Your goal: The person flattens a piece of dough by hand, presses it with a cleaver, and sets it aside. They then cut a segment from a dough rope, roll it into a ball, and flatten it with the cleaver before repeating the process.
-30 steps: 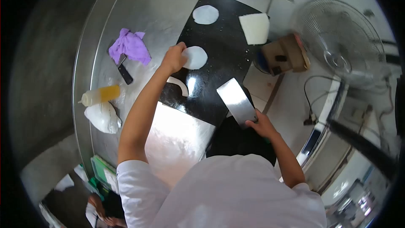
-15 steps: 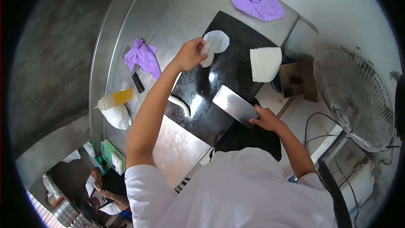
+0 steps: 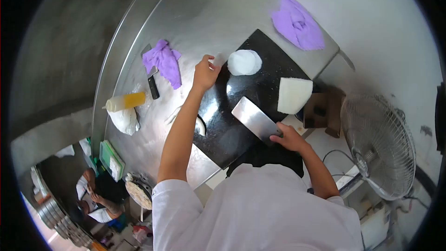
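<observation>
My right hand (image 3: 289, 138) grips the handle end of a cleaver (image 3: 253, 118), its broad blade lying flat over the black board (image 3: 274, 58). My left hand (image 3: 206, 73) is off the board's left edge, fingers apart; a faint whitish patch by its fingertips is too blurred to make out. Just to its right, thin round white dough wrappers (image 3: 245, 62) overlap on the board. A curved white dough strip (image 3: 200, 125) shows beside my left forearm, partly covered by it. A folded white cloth (image 3: 294, 95) lies at the board's right edge.
Purple cloths (image 3: 162, 62) (image 3: 298, 24) lie on the steel table (image 3: 204, 9), one over a black-handled knife (image 3: 153, 87). At left are a bottle of yellow liquid (image 3: 126, 101) and a white bag (image 3: 124, 122). A fan (image 3: 381, 146) stands right; another person (image 3: 100, 195) is lower left.
My left hand has moved left, away from the wrappers, and the white piece it held now appears to lie on the other one. The view has shifted; my right hand still grips the cleaver.
</observation>
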Demonstrator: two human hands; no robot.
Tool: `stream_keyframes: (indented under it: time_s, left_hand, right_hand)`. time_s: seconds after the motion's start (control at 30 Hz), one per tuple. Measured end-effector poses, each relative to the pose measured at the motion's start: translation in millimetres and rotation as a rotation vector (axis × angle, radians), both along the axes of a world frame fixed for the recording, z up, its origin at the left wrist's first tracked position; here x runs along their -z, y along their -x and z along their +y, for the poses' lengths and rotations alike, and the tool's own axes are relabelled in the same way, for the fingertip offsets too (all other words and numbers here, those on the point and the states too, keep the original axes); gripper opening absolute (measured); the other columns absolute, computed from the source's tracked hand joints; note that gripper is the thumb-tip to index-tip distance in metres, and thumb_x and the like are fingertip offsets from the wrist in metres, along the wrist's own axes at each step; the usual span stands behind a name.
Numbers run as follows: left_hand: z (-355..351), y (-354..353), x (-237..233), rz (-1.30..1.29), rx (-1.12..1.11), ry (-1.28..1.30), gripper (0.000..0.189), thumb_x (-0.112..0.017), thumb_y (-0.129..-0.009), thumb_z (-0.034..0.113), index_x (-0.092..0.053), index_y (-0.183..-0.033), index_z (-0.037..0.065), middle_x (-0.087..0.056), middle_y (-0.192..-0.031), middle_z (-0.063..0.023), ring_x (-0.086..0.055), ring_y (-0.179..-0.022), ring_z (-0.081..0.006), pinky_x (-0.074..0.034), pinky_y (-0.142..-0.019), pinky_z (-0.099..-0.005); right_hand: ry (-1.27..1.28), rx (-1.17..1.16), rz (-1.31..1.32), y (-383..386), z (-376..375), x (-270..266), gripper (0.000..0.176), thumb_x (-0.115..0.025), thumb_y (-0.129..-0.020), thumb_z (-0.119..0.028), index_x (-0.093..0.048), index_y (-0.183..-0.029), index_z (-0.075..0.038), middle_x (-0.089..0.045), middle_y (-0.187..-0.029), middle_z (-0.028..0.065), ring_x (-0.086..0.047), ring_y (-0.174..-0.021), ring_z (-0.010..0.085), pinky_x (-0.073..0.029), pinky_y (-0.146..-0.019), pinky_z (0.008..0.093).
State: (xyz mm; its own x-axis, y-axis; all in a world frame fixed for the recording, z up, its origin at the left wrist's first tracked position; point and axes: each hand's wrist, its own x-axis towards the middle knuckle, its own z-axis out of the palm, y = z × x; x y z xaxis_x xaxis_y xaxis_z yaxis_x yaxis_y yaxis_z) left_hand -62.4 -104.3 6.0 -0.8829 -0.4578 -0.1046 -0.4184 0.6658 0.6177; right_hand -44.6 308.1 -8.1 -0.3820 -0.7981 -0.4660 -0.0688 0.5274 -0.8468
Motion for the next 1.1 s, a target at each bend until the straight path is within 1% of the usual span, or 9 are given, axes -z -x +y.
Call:
stream_keyframes:
  time_s: [0.1,0.2,0.3,0.43,0.6,0.77,0.83,0.97,1.1]
  left_hand:
    - [9.8,-52.7,-13.0,0.111,-0.163,-0.041,0.045,-0.077,-0.084,0.011,-0.059,-0.125,0.003,-0.07,-0.089,-0.0116,-0.068,-0.076,-0.0199,-0.054,-0.068,-0.0324]
    - [42.8,-114.6,-19.8,0.221,-0.418,-0.151,0.038,-0.074,-0.088,0.014,-0.059,-0.12,0.001,-0.069,-0.091,-0.0113,-0.067,-0.075,-0.0187,-0.053,-0.065,-0.0325]
    - [96.4,-169.1,-17.6,0.199,-0.59,-0.505,0.044,-0.081,-0.086,0.017,-0.059,-0.123,0.003,-0.067,-0.111,-0.0104,-0.067,-0.088,-0.0172,-0.056,-0.076,-0.0322]
    - [154.3,-200.8,-34.6,0.22,-0.29,-1.1,0.049,-0.082,-0.085,0.014,-0.058,-0.127,0.004,-0.063,-0.118,-0.006,-0.061,-0.112,-0.0179,-0.053,-0.094,-0.0341]
    - [173.3,-218.5,-34.5,0.556,-0.708,-1.246,0.021,-0.064,-0.075,0.005,-0.061,-0.095,0.0,-0.064,-0.077,-0.0066,-0.065,-0.069,-0.0152,-0.052,-0.063,-0.029]
    - [166.9,-265.6,-46.9,0.518,-0.846,-1.086,0.011,-0.068,-0.073,0.008,-0.06,-0.078,0.002,-0.061,-0.067,-0.006,-0.064,-0.064,-0.0167,-0.051,-0.059,-0.031]
    - [165.1,-284.9,-44.2,0.399,-0.904,-0.458,0.017,-0.072,-0.072,0.011,-0.06,-0.079,0.001,-0.063,-0.067,-0.0095,-0.064,-0.063,-0.0218,-0.051,-0.061,-0.0357]
    - [156.3,-335.4,-41.0,0.341,-1.044,-0.554,0.016,-0.073,-0.071,0.009,-0.061,-0.079,0.002,-0.061,-0.067,-0.0088,-0.06,-0.063,-0.0203,-0.05,-0.063,-0.0359]
    - [140.0,-392.7,-35.4,0.278,-1.05,-0.453,0.017,-0.072,-0.074,0.014,-0.062,-0.079,0.001,-0.063,-0.067,-0.0124,-0.061,-0.063,-0.0221,-0.049,-0.063,-0.0387]
  right_hand:
    - [0.206,0.014,0.158,15.6,-23.6,0.4,0.035,-0.074,-0.092,-0.026,-0.055,-0.109,-0.002,-0.067,-0.084,0.0202,-0.067,-0.074,0.0363,-0.053,-0.068,0.0429]
    - [0.042,0.299,-0.308,27.4,-61.9,-5.1,0.029,-0.07,-0.096,-0.02,-0.057,-0.115,-0.003,-0.06,-0.083,0.0063,-0.057,-0.059,0.0084,-0.047,-0.052,0.0275]
    - [0.354,0.364,-0.284,28.6,-122.8,-10.9,0.034,-0.072,-0.094,-0.017,-0.056,-0.12,-0.002,-0.063,-0.089,0.0056,-0.057,-0.059,0.011,-0.048,-0.054,0.0286]
    - [0.481,0.282,-0.304,1.6,-198.0,-23.7,0.043,-0.076,-0.091,-0.012,-0.052,-0.126,-0.001,-0.066,-0.097,0.0069,-0.062,-0.071,0.013,-0.053,-0.064,0.0285]
    - [0.453,0.055,-0.373,-71.9,-242.1,-43.7,0.044,-0.079,-0.09,-0.016,-0.052,-0.123,-0.002,-0.066,-0.099,0.007,-0.063,-0.074,0.0139,-0.054,-0.067,0.0294]
    - [0.507,-0.254,-0.36,-113.5,-260.1,-34.5,0.037,-0.065,-0.102,-0.031,-0.053,-0.122,-0.003,-0.064,-0.093,0.0056,-0.065,-0.076,0.0144,-0.053,-0.068,0.0295]
    - [0.553,-0.41,-0.306,-116.1,-274.4,-23.4,0.039,-0.055,-0.106,-0.034,-0.048,-0.129,-0.003,-0.063,-0.107,0.0094,-0.066,-0.086,0.0151,-0.054,-0.074,0.0317]
    - [0.294,-0.085,-0.301,-122.5,-338.3,-23.7,0.057,-0.059,-0.104,-0.03,-0.03,-0.144,-0.002,-0.044,-0.14,0.0201,-0.064,-0.104,0.0221,-0.053,-0.087,0.0366]
    - [0.424,-0.205,0.389,-105.3,-439.7,23.9,0.072,-0.072,-0.091,-0.017,-0.033,-0.15,-0.004,-0.047,-0.139,0.0231,-0.065,-0.102,0.0317,-0.05,-0.096,0.0402]
